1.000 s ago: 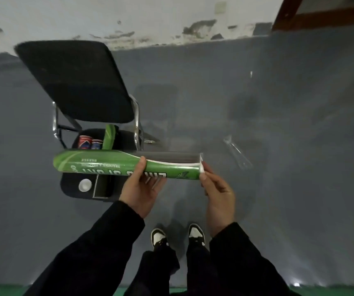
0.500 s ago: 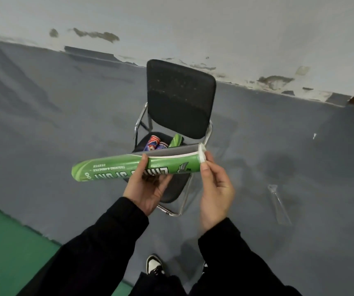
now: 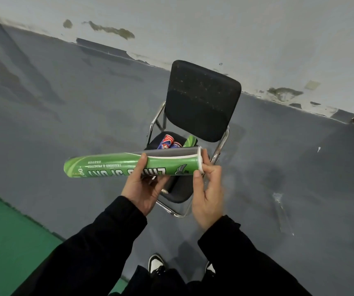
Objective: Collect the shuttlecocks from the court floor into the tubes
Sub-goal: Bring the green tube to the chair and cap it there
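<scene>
Chair [image 3: 201,99], beyond both hands: spare tubes [image 3: 168,142] on seat
Green tube [image 3: 129,166], level, between hands
Left hand [image 3: 143,189]: curled under tube middle, gripping
Right hand [image 3: 207,189]: fingers pinching cap end
Shuttlecocks: none in view
Risk: cap pulled hard, light cardboard tube likely slips from the left hand's grip

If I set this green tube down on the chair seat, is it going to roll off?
Probably it would roll: the green tube is a long, smooth cylinder. The left hand alone carries it level by its middle, so it seems light. The chair seat already holds other tubes, which might stop it.
</scene>
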A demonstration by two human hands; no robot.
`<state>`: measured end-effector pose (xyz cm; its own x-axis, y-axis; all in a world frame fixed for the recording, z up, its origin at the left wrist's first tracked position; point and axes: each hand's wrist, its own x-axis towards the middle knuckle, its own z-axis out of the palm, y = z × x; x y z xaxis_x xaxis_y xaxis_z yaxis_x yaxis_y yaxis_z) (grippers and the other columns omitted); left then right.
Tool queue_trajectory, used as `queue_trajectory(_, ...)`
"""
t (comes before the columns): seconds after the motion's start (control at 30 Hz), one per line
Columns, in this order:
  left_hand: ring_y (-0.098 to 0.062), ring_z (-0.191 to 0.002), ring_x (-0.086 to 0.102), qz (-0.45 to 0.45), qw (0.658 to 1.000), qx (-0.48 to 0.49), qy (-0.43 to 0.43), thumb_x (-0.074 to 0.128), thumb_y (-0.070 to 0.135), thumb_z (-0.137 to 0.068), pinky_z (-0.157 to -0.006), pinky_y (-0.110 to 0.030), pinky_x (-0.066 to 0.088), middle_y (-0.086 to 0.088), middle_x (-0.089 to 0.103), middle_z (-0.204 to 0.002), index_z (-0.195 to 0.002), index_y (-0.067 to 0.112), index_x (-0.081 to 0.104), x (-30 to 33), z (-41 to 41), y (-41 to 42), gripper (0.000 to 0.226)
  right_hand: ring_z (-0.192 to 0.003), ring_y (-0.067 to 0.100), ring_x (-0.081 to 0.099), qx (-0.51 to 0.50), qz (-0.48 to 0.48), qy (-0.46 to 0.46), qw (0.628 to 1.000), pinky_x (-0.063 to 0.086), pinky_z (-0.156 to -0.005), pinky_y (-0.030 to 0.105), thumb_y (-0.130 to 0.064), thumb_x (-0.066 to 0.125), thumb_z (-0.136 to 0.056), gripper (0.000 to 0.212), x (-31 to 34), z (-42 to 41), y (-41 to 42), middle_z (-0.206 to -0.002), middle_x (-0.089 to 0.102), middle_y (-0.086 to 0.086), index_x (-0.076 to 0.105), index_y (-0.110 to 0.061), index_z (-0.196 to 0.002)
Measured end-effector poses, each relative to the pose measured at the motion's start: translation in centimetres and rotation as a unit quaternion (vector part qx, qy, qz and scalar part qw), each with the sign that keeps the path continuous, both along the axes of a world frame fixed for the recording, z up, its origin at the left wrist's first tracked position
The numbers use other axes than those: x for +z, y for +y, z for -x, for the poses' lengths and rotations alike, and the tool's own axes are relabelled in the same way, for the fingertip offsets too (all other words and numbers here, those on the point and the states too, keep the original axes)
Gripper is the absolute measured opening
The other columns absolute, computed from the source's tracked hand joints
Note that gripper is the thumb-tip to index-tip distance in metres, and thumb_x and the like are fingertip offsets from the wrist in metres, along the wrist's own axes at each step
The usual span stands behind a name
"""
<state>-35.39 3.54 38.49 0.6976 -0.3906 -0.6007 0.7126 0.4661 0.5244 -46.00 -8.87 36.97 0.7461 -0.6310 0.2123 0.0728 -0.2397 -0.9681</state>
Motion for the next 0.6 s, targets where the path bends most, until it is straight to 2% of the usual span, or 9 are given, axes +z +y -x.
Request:
queue_trajectory(0.07,-0.021,-0.097,0.075,-0.021,1.0,0.009,-0.018,0.075,0.04,-0.081,-0.074,-0.035,0.065,-0.01,0.076,-0.101,-0.123,0.01,0.066,0.1,-0.4,0.9,0.052,-0.137,0.007,0.052,0.004,0.019,0.017,1.0,0.052,-0.101,0.028,-0.016,0.048,-0.101,0.011,-0.5,-0.1,0.6,-0.154,0.051,0.008,0.046,-0.023,-0.11)
queue_trajectory(0.1,-0.021,-0.099,0.075,-0.028,0.999,0.012,-0.018,0.076,0.04,-0.082,-0.075,-0.035,0.065,-0.01,0.076,-0.104,-0.123,0.011,0.066,0.1,-0.5,1.2,0.051,-0.137,0.004,0.05,0.011,0.027,0.023,0.999,0.051,-0.101,0.026,-0.015,0.048,-0.1,0.015,-0.6,-0.2,1.1,-0.156,0.048,0.007,0.045,-0.024,-0.111)
queue_trajectory(0.2,-0.022,-0.095,0.076,-0.023,0.999,0.035,0.006,0.073,0.038,-0.09,-0.077,-0.037,0.065,-0.01,0.078,-0.097,-0.121,0.01,0.066,0.0,-0.2,2.0,0.042,-0.147,-0.001,0.034,0.026,0.021,0.021,0.999,0.04,-0.108,0.018,-0.012,0.05,-0.098,0.025,-0.5,-0.9,3.1,-0.164,0.033,0.006,0.041,-0.017,-0.121)
queue_trajectory(0.27,-0.023,-0.096,0.077,-0.018,0.999,0.046,0.022,0.073,0.039,-0.091,-0.074,-0.037,0.065,-0.011,0.078,-0.098,-0.123,0.009,0.065,-0.3,-0.1,2.8,0.045,-0.151,0.005,0.03,0.059,-0.022,0.024,0.998,0.038,-0.115,0.026,-0.017,0.051,-0.097,0.026,-0.3,-1.5,4.0,-0.165,0.031,0.002,0.041,-0.018,-0.122)
queue_trajectory(0.37,-0.029,-0.109,0.073,-0.018,0.998,0.05,0.037,0.074,0.043,-0.09,-0.078,-0.042,0.065,-0.016,0.071,-0.121,-0.132,0.008,0.062,-1.1,-1.0,4.9,0.056,-0.146,0.006,0.039,0.135,-0.178,0.048,0.974,0.036,-0.12,0.039,-0.018,0.052,-0.098,0.015,0.8,-2.3,3.6,-0.156,0.044,-0.002,0.052,-0.017,-0.113)
queue_trajectory(0.4,-0.029,-0.111,0.072,-0.018,0.998,0.047,0.039,0.075,0.044,-0.089,-0.08,-0.044,0.064,-0.017,0.069,-0.124,-0.133,0.009,0.061,-1.3,-1.4,5.5,0.057,-0.141,0.007,0.047,0.135,-0.24,0.051,0.96,0.037,-0.12,0.04,-0.016,0.051,-0.1,0.01,1.2,-2.4,3.2,-0.15,0.053,-0.001,0.058,-0.014,-0.108)
queue_trajectory(0.47,-0.028,-0.107,0.072,-0.014,0.998,0.041,0.039,0.075,0.046,-0.088,-0.079,-0.044,0.065,-0.016,0.069,-0.121,-0.132,0.01,0.062,-1.6,-2.1,6.3,0.058,-0.126,0.009,0.062,0.075,-0.276,0.051,0.957,0.044,-0.115,0.04,-0.011,0.048,-0.105,0.018,1.9,-2.6,2.6,-0.131,0.069,0.001,0.066,-0.007,-0.103)
queue_trajectory(0.53,-0.027,-0.103,0.072,-0.006,0.999,0.035,0.041,0.075,0.047,-0.087,-0.075,-0.043,0.065,-0.014,0.07,-0.115,-0.135,0.01,0.061,-1.7,-2.4,6.7,0.062,-0.114,-0.002,0.065,0.005,-0.237,0.059,0.97,0.049,-0.108,0.029,-0.011,0.045,-0.106,0.024,2.2,-2.6,2.7,-0.122,0.071,-0.01,0.067,-0.015,-0.116)
queue_trajectory(0.6,-0.027,-0.104,0.072,-0.006,0.999,0.024,0.043,0.075,0.048,-0.087,-0.073,-0.041,0.065,-0.013,0.071,-0.113,-0.138,0.011,0.06,-2.1,-2.4,6.9,0.064,-0.112,-0.024,0.053,0.032,-0.204,0.09,0.974,0.045,-0.099,0.006,-0.021,0.044,-0.108,0.032,2.1,-2.3,3.5,-0.129,0.056,-0.03,0.052,-0.034,-0.137)
